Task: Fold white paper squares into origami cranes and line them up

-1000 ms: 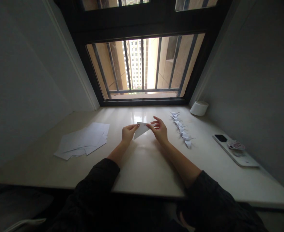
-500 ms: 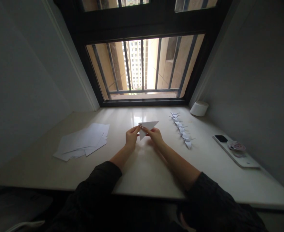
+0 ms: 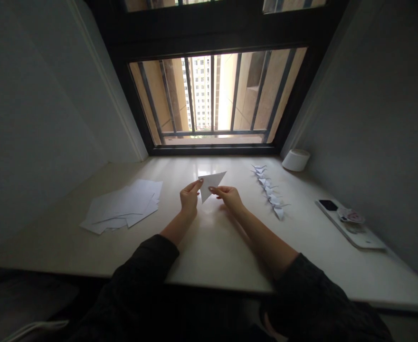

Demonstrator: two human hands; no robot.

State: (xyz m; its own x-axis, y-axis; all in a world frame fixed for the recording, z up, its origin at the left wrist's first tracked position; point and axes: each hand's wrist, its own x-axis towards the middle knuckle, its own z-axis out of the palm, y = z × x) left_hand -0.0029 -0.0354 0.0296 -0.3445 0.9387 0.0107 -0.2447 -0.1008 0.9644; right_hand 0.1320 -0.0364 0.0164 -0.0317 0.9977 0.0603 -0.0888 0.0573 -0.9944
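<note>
A white sheet of paper folded into a triangle [image 3: 212,180] is held up above the middle of the sill. My left hand [image 3: 189,195] pinches its left corner between thumb and fingers. From the other side, my right hand [image 3: 230,197] grips the lower right edge, thumb on the near face. The fingers behind the paper are partly hidden. To the right of my hands, several small folded paper cranes [image 3: 270,192] stand in a slanting row. A loose stack of white paper sheets [image 3: 123,204] lies to the left.
The pale windowsill [image 3: 216,256] runs up to a dark-framed window [image 3: 212,151] with bars outside. A white phone [image 3: 353,228] with a round grip lies at the right. A white cylindrical object [image 3: 296,160] stands in the back right corner by the wall.
The folded paper has tilted and shifted slightly left and up. My left hand has moved a little left, and my hands are farther apart on the paper. The camera view has shifted slightly.
</note>
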